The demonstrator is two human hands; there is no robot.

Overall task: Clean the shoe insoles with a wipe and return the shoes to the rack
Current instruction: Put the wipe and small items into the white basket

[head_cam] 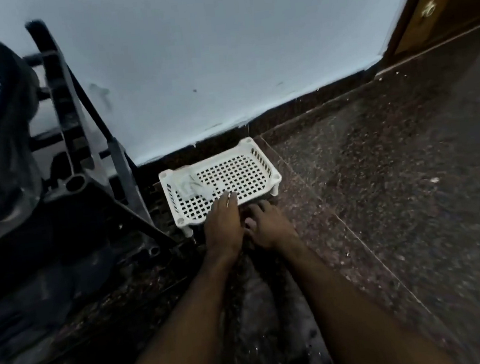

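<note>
On the speckled stone floor (pixel 381 197), at the foot of the pale wall (pixel 220 51), the left hand (pixel 222 227) lies flat with straight fingers, its tips resting on the front edge of the white perforated rack (pixel 240 170). Just beside it, the right hand (pixel 269 227) reaches to the same front edge, fingers bent down into a dark, blurred patch under the rack; whether it grips anything cannot be told. A crumpled white wipe (pixel 193 186) lies on the rack's left end, near the left fingertips. A black plastic frame (pixel 73 139) leans left of the rack, and a wooden door (pixel 450 0) stands far right.
</note>
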